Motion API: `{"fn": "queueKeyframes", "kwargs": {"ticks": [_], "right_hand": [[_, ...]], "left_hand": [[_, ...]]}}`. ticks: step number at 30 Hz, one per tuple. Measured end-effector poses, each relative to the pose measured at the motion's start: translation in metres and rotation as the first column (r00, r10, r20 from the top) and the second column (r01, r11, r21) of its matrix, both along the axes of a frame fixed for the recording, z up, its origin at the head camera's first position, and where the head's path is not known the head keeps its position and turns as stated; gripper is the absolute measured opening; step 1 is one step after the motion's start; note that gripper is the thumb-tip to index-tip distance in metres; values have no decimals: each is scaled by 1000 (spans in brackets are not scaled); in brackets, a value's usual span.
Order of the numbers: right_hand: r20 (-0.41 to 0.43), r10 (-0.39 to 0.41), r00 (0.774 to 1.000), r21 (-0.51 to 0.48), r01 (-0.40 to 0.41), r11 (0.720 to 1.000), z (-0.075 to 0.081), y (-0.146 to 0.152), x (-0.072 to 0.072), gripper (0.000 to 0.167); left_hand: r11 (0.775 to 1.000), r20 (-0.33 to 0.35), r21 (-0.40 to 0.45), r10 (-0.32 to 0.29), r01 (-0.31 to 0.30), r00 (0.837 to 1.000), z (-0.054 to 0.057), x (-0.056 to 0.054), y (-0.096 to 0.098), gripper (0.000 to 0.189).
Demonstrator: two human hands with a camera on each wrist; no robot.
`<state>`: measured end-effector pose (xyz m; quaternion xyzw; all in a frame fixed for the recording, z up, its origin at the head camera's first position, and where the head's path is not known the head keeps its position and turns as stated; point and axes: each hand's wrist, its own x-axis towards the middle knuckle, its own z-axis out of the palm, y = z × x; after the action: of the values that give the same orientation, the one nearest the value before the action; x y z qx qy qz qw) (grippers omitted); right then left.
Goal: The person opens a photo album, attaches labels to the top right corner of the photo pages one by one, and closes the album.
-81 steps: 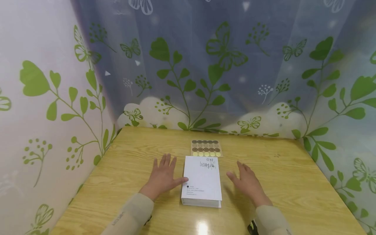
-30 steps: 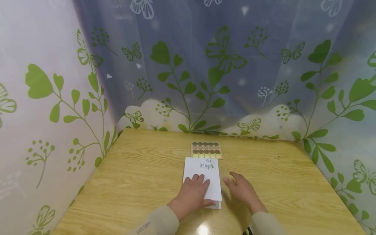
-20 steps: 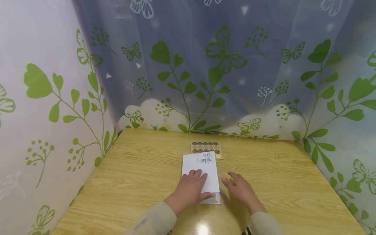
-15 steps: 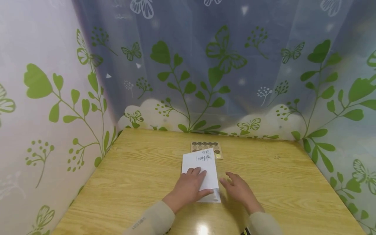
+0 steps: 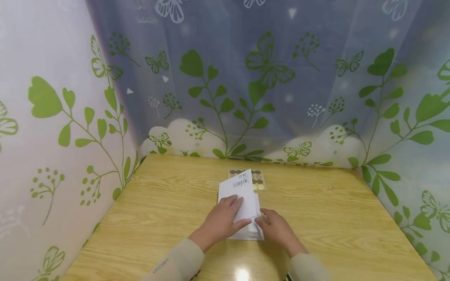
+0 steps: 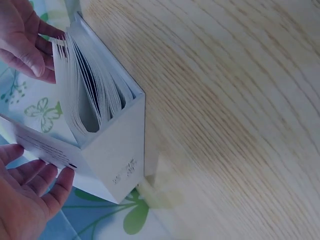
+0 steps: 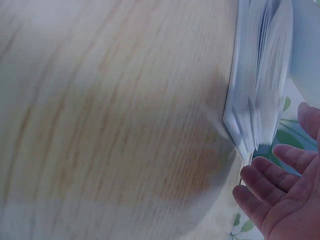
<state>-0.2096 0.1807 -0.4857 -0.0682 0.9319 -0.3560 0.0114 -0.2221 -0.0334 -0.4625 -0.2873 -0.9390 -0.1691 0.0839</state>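
Note:
A thick white photo album (image 5: pixel 246 199) lies on the table in the head view, its printed front cover (image 6: pixel 37 142) tilted up from the right side. My left hand (image 5: pixel 218 220) holds this cover, fingertips on its outer face and thumb at the near right edge. Loose, fanned pages (image 6: pixel 102 82) show inside in the left wrist view, beside the broad spine (image 6: pixel 122 157). At the album's right edge is my right hand (image 5: pixel 277 230), its fingertips close against the pages. The right wrist view has that hand's fingers (image 7: pixel 262 182) spread and slightly bent near the page corners.
Behind the album lies a flat card with rows of round dark and yellow discs (image 5: pixel 259 185), partly covered by the raised cover. The wooden table (image 5: pixel 168 195) ends at patterned curtains (image 5: pixel 299 97) at the back and both sides.
My left hand has moved from beside the album onto its cover, and the cover has risen on its right side, exposing pages. My right hand has come left to the pages' edge.

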Motion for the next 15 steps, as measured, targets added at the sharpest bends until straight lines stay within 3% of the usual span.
{"fn": "queueKeyframes", "kwargs": {"ticks": [10,15], "right_hand": [[-13,26,1000,12,-26,1000,1,-13,0,48],[2,38,999,8,-38,999,-1,-18,0,50]], "left_hand": [[991,48,136,-3,-3,999,0,1,-17,76],[978,27,210,-10,4,1000,1,3,-25,70]]}}
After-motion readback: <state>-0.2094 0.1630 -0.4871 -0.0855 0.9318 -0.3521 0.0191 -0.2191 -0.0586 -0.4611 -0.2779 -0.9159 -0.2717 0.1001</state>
